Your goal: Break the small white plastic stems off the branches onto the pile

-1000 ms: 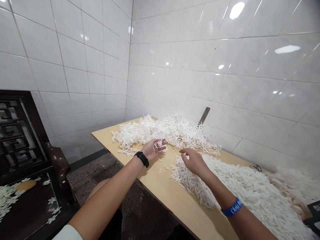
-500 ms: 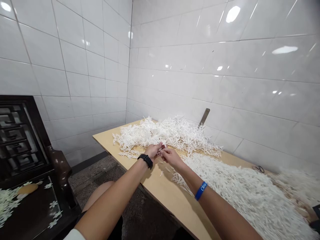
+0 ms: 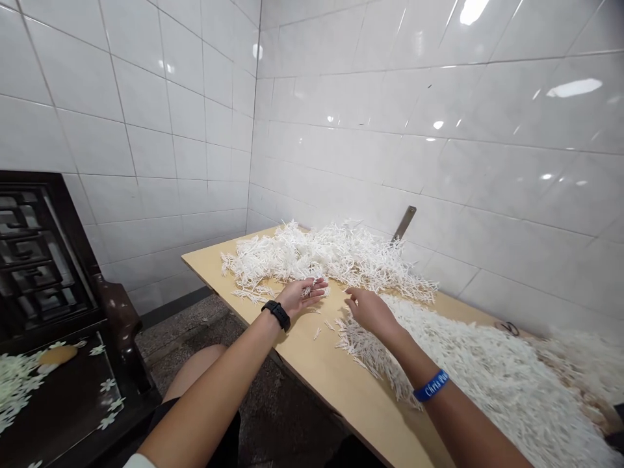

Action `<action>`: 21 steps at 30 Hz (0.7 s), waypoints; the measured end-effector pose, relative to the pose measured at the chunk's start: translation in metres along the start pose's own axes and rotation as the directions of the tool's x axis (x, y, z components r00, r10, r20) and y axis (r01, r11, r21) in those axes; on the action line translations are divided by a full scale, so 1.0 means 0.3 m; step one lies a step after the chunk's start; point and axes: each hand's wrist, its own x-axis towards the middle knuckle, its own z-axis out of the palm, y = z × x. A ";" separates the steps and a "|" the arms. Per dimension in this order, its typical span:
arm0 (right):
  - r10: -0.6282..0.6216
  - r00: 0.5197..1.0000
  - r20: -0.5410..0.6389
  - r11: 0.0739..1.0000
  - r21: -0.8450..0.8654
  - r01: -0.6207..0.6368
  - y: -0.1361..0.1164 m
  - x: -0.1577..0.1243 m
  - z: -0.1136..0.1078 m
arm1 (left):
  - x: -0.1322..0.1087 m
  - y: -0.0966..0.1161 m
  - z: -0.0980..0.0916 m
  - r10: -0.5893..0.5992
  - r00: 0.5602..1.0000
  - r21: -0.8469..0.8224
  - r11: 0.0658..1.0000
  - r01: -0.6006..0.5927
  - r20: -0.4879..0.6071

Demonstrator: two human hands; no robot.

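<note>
My left hand (image 3: 303, 298) is palm up above the board, fingers loosely extended, with a few thin white twig-like pieces (image 3: 307, 291) lying in it by the thumb. To its right and apart from it, my right hand (image 3: 368, 311) is curled, thumb and forefinger bent close together. Whatever is between those fingertips is too small to make out. Behind both hands spreads a tangled heap of white branching sprigs (image 3: 322, 250). Under my right forearm lies a large pile of short loose white pieces (image 3: 487, 364), partly hidden by the arm.
The tan board (image 3: 312, 364) runs along a tiled wall (image 3: 341, 149). A metal strip (image 3: 403, 224) stands upright behind the heap. A dark band (image 3: 507, 328) lies at the back edge. On the left, a dark wooden chair (image 3: 58, 416) holds white flower shapes and a yellowish object (image 3: 57, 355).
My hands, together before, have moved apart. The right one has shifted right, over the edge of the loose pile, while the left has opened out its fingers.
</note>
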 end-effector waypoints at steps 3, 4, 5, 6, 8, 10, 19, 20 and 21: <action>-0.002 0.999 0.039 0.999 -0.047 0.003 -0.060 0.043 -0.004 | 0.000 -0.016 0.002 0.012 1.000 0.033 0.999 -0.012 -0.010; 0.006 0.998 0.059 0.998 -0.068 -0.002 -0.073 0.058 -0.002 | -0.001 -0.019 0.002 0.020 1.000 0.044 0.999 -0.019 -0.018; 0.019 0.997 0.078 0.996 -0.090 -0.012 -0.081 0.071 0.000 | -0.002 -0.022 0.003 0.031 0.999 0.054 0.998 -0.030 -0.030; 0.035 0.995 0.096 0.993 -0.113 -0.024 -0.085 0.081 0.004 | -0.002 -0.025 0.003 0.045 0.998 0.066 0.997 -0.042 -0.044; 0.064 0.990 0.127 0.988 -0.148 -0.045 -0.078 0.089 0.012 | -0.002 -0.031 0.003 0.073 0.995 0.093 0.993 -0.066 -0.070; 0.082 0.987 0.140 0.985 -0.162 -0.059 -0.060 0.079 0.019 | 0.000 -0.035 0.003 0.093 0.992 0.123 0.989 -0.082 -0.089; -0.076 0.996 0.050 0.987 0.143 0.068 -0.052 0.091 0.027 | 0.004 -0.053 -0.011 0.110 0.992 0.260 0.961 -0.089 -0.068; -0.106 0.993 0.042 0.979 0.182 0.097 -0.064 0.105 0.034 | 0.007 -0.057 -0.015 0.117 0.991 0.279 0.956 -0.093 -0.070; -0.137 0.990 0.041 0.968 0.216 0.126 -0.078 0.115 0.043 | 0.011 -0.059 -0.020 0.130 0.988 0.294 0.950 -0.102 -0.078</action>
